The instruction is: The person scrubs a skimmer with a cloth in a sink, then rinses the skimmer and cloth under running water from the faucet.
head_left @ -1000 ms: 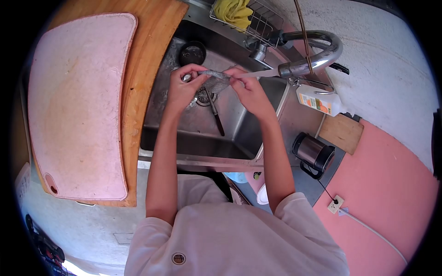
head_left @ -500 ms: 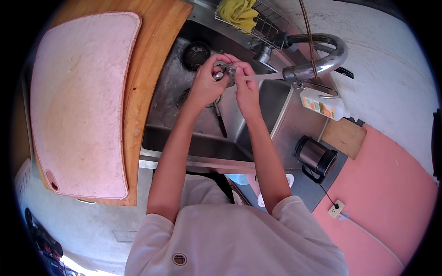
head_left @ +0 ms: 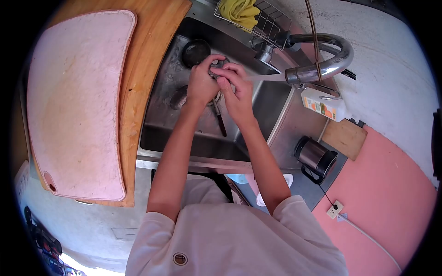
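Over the metal sink (head_left: 184, 138), my left hand (head_left: 203, 82) is closed around a small greyish, wet-looking item (head_left: 216, 65), mostly hidden by the fingers. My right hand (head_left: 235, 87) presses against the same item from the right, its fingers bent over it. Water (head_left: 267, 77) runs from the faucet (head_left: 317, 71) toward my right hand. Below the hands, a knife (head_left: 219, 119) with a dark handle lies in the sink near the drain. A round dark strainer or dish (head_left: 196, 53) sits at the sink's upper left.
A pink cutting board (head_left: 78, 106) lies on a wooden board (head_left: 138, 92) at left. Behind the sink hangs a wire basket (head_left: 271, 23) with a yellow cloth (head_left: 239, 13). At right are a bottle (head_left: 322, 105), a kettle (head_left: 315, 156) and a small wooden board (head_left: 344, 138).
My hands have come together, and the greyish item, stretched between them earlier, is now bunched up. A dark oval shape left of the drain has come into view.
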`<state>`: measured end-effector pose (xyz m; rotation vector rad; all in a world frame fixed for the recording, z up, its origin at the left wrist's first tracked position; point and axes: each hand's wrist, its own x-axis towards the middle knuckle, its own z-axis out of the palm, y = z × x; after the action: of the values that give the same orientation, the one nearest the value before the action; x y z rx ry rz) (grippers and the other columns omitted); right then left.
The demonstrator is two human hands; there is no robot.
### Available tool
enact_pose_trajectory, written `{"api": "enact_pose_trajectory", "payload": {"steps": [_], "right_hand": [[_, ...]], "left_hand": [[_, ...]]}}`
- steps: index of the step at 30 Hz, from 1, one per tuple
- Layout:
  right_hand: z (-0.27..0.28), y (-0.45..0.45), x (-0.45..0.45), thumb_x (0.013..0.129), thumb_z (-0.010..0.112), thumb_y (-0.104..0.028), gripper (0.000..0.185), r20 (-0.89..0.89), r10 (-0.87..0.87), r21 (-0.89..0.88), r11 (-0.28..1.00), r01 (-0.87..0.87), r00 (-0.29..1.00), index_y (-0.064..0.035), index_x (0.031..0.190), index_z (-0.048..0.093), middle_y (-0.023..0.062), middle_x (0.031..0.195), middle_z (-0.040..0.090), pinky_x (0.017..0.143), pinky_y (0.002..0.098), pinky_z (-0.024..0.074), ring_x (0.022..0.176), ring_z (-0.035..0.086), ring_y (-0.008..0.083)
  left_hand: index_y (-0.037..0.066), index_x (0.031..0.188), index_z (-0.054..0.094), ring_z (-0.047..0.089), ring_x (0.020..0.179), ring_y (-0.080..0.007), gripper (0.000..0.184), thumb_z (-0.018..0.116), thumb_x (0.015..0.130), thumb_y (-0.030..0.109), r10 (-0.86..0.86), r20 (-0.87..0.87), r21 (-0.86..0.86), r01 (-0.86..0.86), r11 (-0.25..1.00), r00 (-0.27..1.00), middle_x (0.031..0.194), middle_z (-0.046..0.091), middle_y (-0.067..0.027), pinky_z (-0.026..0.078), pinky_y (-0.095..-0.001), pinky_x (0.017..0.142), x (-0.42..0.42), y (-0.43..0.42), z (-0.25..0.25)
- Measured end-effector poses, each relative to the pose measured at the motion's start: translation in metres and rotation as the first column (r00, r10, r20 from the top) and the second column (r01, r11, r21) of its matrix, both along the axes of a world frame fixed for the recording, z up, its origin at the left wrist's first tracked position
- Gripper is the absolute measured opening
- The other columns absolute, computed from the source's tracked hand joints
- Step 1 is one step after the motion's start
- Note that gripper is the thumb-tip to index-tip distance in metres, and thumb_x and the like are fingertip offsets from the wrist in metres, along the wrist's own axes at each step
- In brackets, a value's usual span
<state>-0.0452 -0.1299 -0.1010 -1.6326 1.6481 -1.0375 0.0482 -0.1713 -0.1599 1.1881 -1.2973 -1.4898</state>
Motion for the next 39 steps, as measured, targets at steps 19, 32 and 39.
{"api": "enact_pose_trajectory", "payload": {"steps": [19,32,39], "right_hand": [[-0.019,0.005,0.022,0.093,0.056,-0.015,0.018,0.436,-0.339,0.221,0.938,0.266,0.834,-0.0016,0.081,0.054,-0.0004,0.080,0.052,0.060,0.0227,0.0361,0.071,0.043,0.0044],[-0.004,-0.003,0.015,0.094,0.054,-0.019,0.018,0.396,-0.370,0.261,0.923,0.283,0.840,-0.0019,0.090,0.056,0.0062,0.090,0.055,0.080,0.0262,0.0378,0.087,0.047,0.0141],[0.005,0.000,0.007,0.092,0.058,-0.012,0.010,0.260,-0.063,0.017,0.998,0.061,0.964,-0.0019,0.093,0.058,0.0050,0.095,0.053,0.081,0.0235,0.0398,0.088,0.051,0.0109]], "left_hand": [[0.008,0.114,0.060,0.065,0.088,-0.0361,0.039,0.062,0.076,0.007,0.060,0.095,-0.104,-0.050,0.993,0.994,0.090,0.066,-0.0223,0.052,-0.0389,0.074,-0.003,0.007,0.005],[0.006,0.112,0.061,0.069,0.084,-0.0235,0.038,0.061,0.075,0.004,0.009,0.016,-0.106,-0.007,0.994,1.000,0.085,0.068,-0.0174,0.052,-0.0325,0.074,-0.009,0.002,0.016],[0.002,0.109,0.062,0.066,0.083,-0.0142,0.036,0.064,0.073,0.004,-0.017,-0.096,-0.128,0.005,0.992,0.995,0.087,0.070,-0.0113,0.051,-0.0291,0.076,-0.008,-0.005,0.013]]}}
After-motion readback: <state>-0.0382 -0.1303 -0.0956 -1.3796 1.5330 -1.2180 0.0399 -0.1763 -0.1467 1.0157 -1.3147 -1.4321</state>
